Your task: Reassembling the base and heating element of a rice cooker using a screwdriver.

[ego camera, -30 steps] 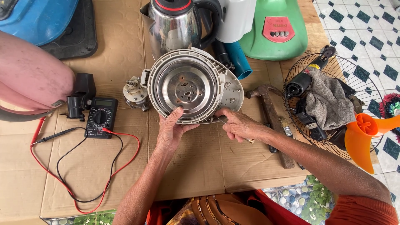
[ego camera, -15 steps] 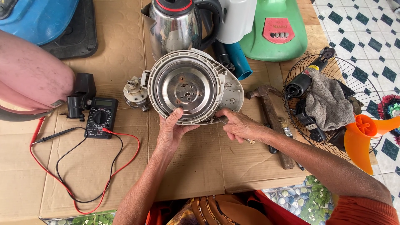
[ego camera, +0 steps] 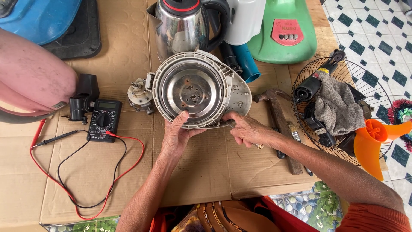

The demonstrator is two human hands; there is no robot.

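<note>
At the far left a big pink round thing [ego camera: 30, 81] pokes into the picture, with a blue thing [ego camera: 38, 17] and a black mat [ego camera: 81, 38] above it in the upper left corner. Brown cardboard [ego camera: 107, 180] covers the tabletop. Just right of the pink thing sits a small black part [ego camera: 83, 96], and beside it lies a black meter [ego camera: 104, 120] with a dial. A red wire [ego camera: 128, 167] and a black wire [ego camera: 64, 189] loop from the meter over the cardboard toward the lower left.

Next comes a small grey motor part [ego camera: 139, 95]. It sits just left of the round kettle base [ego camera: 197, 90], which is in the middle of the picture, turned so its shiny metal inside faces up. A silver kettle [ego camera: 182, 28] with a black handle stands above it at the top.

The left hand [ego camera: 178, 135] presses its thumb on the lower rim of the kettle base, and the other fingers go under it, so I cannot tell how they sit. The right hand [ego camera: 251, 131] is closed around a thin tool [ego camera: 229, 124] and its tip touches the base's lower right edge.

Right of the kettle are a white jug [ego camera: 244, 19], a blue tube [ego camera: 249, 64] and a green plastic stand [ego camera: 285, 30]. A hammer [ego camera: 279, 124] and a small brush [ego camera: 296, 133] lie just right of the right hand. At the far right a wire fan guard [ego camera: 356, 77] holds a grey rag [ego camera: 339, 107] and a black power tool [ego camera: 313, 83]. An orange fan blade [ego camera: 373, 146] lies at its lower edge, over the tiled floor [ego camera: 377, 30].
</note>
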